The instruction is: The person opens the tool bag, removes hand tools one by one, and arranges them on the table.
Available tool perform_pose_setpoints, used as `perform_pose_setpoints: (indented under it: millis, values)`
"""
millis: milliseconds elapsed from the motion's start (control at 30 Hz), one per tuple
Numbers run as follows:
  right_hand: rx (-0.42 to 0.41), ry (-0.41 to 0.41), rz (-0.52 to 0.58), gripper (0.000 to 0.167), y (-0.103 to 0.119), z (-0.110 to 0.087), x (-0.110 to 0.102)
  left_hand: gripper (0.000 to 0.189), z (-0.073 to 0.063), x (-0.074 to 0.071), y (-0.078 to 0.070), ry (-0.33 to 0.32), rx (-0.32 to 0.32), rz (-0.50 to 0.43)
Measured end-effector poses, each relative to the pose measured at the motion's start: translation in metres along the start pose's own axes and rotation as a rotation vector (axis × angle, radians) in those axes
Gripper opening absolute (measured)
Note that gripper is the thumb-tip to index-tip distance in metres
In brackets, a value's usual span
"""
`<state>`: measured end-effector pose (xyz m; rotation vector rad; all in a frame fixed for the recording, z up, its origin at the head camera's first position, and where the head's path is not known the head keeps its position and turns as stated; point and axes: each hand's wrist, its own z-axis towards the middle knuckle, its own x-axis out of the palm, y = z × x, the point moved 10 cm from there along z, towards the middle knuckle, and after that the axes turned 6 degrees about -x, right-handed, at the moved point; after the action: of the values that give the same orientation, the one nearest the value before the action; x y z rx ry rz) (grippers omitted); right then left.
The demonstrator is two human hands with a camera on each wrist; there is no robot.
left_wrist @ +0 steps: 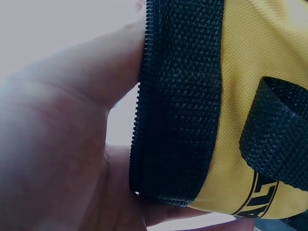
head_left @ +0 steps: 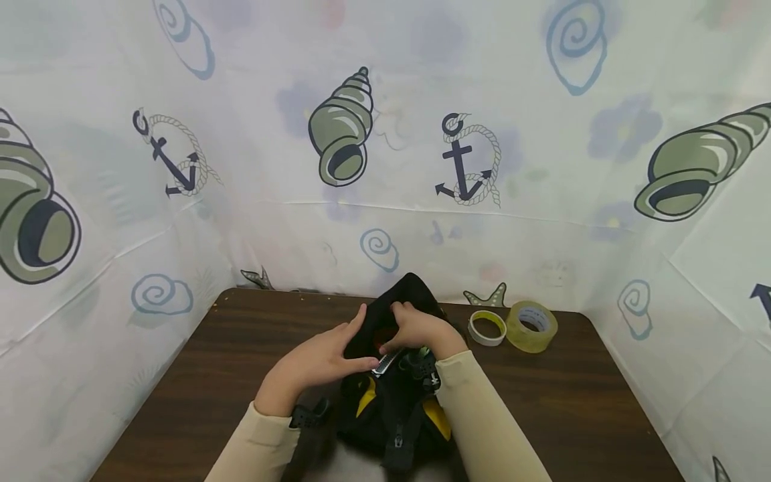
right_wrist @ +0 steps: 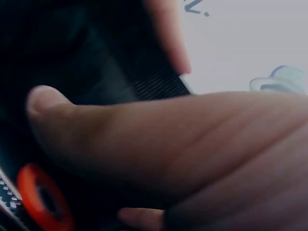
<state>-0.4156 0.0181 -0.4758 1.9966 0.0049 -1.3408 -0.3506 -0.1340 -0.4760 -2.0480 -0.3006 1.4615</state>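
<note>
A black and yellow zippered fabric bag (head_left: 373, 432) stands on the table, its dark flap raised at the back. My left hand (head_left: 319, 359) grips the bag's left edge. In the left wrist view, the thumb and fingers of that hand (left_wrist: 53, 130) lie around the black zipper edge (left_wrist: 144, 106), beside the yellow panel (left_wrist: 236, 43). My right hand (head_left: 423, 329) reaches into the bag's mouth, its thumb and forefinger spread apart. An orange ring-shaped thing (right_wrist: 41, 199) lies inside, below this hand (right_wrist: 159, 144) in the right wrist view.
Behind and right of the bag, a white and yellow tape roll (head_left: 486, 328) touches a wide clear tape roll (head_left: 533, 327). The dark wooden table (head_left: 572, 395) is bordered by a white patterned cloth (head_left: 385, 40) at the back and sides.
</note>
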Motion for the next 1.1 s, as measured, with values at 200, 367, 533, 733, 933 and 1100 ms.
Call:
perform_pose_setpoints:
  millis: [200, 367, 533, 733, 933, 1100]
  values:
    - [-0.001, -0.070, 0.064, 0.093, -0.020, 0.014, 0.010, 0.110, 0.001, 0.000, 0.003, 0.003, -0.020, 0.009]
    - [0.004, -0.101, 0.111, 0.092, -0.033, 0.022, 0.017, 0.112, 0.002, 0.000, 0.005, -0.003, -0.025, 0.019]
    - [0.025, -0.137, 0.192, 0.096, -0.051, 0.032, 0.033, 0.111, 0.001, -0.001, 0.006, -0.001, -0.034, 0.027]
    - [-0.025, -0.212, 0.334, 0.078, -0.065, 0.042, 0.048, 0.110, -0.002, -0.003, 0.007, 0.004, -0.043, 0.025]
    - [-0.019, -0.237, 0.329, 0.078, -0.070, 0.046, 0.048, 0.111, -0.004, -0.004, 0.004, 0.008, -0.044, 0.017]
    - [-0.012, -0.244, 0.329, 0.076, -0.071, 0.044, 0.047, 0.111, -0.005, -0.003, 0.005, 0.013, -0.043, 0.015]
